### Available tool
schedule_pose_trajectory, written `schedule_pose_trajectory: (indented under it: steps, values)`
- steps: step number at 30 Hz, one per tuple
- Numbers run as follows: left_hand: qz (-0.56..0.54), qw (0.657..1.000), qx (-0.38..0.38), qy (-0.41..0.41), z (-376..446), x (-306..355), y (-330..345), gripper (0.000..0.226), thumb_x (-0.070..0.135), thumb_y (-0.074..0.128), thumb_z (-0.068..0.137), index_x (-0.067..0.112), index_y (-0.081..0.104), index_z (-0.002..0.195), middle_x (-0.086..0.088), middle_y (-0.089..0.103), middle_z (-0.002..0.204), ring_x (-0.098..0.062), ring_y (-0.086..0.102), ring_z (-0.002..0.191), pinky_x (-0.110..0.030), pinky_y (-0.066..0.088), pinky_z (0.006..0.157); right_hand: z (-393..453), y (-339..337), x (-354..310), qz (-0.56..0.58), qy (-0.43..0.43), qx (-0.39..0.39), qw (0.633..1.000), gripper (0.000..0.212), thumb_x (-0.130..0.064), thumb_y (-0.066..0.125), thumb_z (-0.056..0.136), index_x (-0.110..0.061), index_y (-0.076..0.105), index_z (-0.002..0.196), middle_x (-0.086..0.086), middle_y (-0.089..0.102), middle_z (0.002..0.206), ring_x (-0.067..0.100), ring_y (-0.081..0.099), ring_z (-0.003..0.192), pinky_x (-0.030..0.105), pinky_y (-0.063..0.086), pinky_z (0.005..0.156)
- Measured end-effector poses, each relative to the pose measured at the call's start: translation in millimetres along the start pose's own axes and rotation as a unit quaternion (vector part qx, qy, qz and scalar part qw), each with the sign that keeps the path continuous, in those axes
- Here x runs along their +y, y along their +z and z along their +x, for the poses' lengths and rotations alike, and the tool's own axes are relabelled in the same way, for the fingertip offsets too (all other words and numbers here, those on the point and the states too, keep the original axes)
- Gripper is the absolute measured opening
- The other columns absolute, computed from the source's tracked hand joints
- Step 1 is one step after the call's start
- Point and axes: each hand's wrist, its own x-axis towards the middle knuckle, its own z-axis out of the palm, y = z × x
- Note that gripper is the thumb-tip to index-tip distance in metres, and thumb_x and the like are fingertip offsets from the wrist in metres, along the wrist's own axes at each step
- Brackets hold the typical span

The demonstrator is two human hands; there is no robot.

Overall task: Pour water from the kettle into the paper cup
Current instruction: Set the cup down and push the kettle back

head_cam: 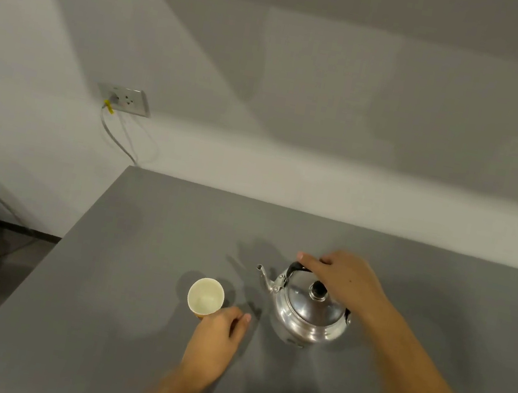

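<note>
Head view — "Where's everything?"
"My right hand [345,279] grasps the kettle [308,311] handle; my left hand [217,337] seemingly steadies the cup [206,295] on the counter [139,245]."
"Risk?"
"Tilting fast could topple the cup."

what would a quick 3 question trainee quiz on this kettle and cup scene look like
1. True or false: the kettle is tilted over the paper cup.
2. Which hand is on the kettle handle? A left, B right
3. Fill in: the kettle spout points toward the ____ side of the table.

Key
1. False: it stands upright on the table, apart from the cup.
2. B: the right hand is on it; the left hand is at the cup.
3. Left.
</note>
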Motion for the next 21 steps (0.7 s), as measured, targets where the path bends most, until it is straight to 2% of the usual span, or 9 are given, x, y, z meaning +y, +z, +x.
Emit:
schedule_pose_trajectory:
  steps: [2,5,7,9,13,18,21]
  values:
    - [-0.007,1.0,-0.002,0.017,10,15,1,0.042,0.035,0.057,0.102,0.027,0.042,0.064,0.007,0.047,0.054,-0.009,0.044,0.053,-0.022,0.035,0.053,13,-6,3,0.006,-0.002,0.006,1.0,0.071,-0.07,0.057,0.083,-0.018,0.028,0.046,-0.004,0.023,0.035,0.012,0.024,0.033,0.031,0.026,0.045]
    - [-0.007,0.999,0.006,0.032,29,34,0,0.037,0.035,0.057,0.103,0.015,0.055,0.072,0.001,0.057,0.059,-0.016,0.051,0.056,-0.034,0.042,0.059,38,-15,6,0.018,0.0,0.016,1.0,0.067,-0.07,0.057,0.082,-0.017,0.034,0.046,-0.004,0.026,0.037,0.013,0.027,0.037,0.032,0.028,0.046]
    - [-0.003,0.999,0.016,0.039,46,43,-3,0.038,0.037,0.057,0.103,0.013,0.055,0.073,0.001,0.056,0.057,-0.018,0.05,0.055,-0.036,0.042,0.058,59,-22,6,0.034,0.005,0.01,0.999,0.067,-0.066,0.059,0.083,-0.016,0.042,0.042,-0.005,0.028,0.034,0.011,0.027,0.034,0.031,0.029,0.046]
    - [0.0,0.999,0.017,0.043,65,49,-7,0.04,0.038,0.056,0.103,0.014,0.052,0.071,0.003,0.049,0.053,-0.015,0.043,0.051,-0.036,0.041,0.056,81,-29,4,0.035,0.015,0.006,0.999,0.068,-0.066,0.061,0.082,-0.018,0.044,0.037,-0.007,0.028,0.028,0.01,0.029,0.033,0.031,0.028,0.046]
    - [0.01,0.998,0.017,0.052,111,53,-11,0.042,0.034,0.057,0.103,0.021,0.045,0.065,0.002,0.041,0.049,-0.014,0.036,0.046,-0.031,0.033,0.051,129,-39,3,0.02,0.031,0.004,0.999,0.067,-0.068,0.06,0.081,-0.021,0.031,0.042,-0.008,0.026,0.025,0.015,0.032,0.039,0.033,0.026,0.047]
    - [0.031,0.998,0.022,0.052,160,54,-16,0.045,0.033,0.056,0.103,0.025,0.041,0.062,0.003,0.042,0.048,-0.011,0.04,0.043,-0.021,0.028,0.045,182,-36,12,0.012,0.046,0.002,0.999,0.066,-0.066,0.062,0.081,-0.02,0.031,0.046,-0.007,0.031,0.04,0.017,0.034,0.043,0.032,0.026,0.048]
    - [0.036,0.998,0.024,0.049,181,56,-17,0.046,0.033,0.056,0.104,0.026,0.039,0.062,0.003,0.042,0.047,-0.01,0.039,0.043,-0.021,0.029,0.044,206,-30,20,0.013,0.064,0.006,0.998,0.065,-0.065,0.063,0.08,-0.019,0.033,0.046,-0.005,0.034,0.043,0.017,0.037,0.044,0.032,0.028,0.048]
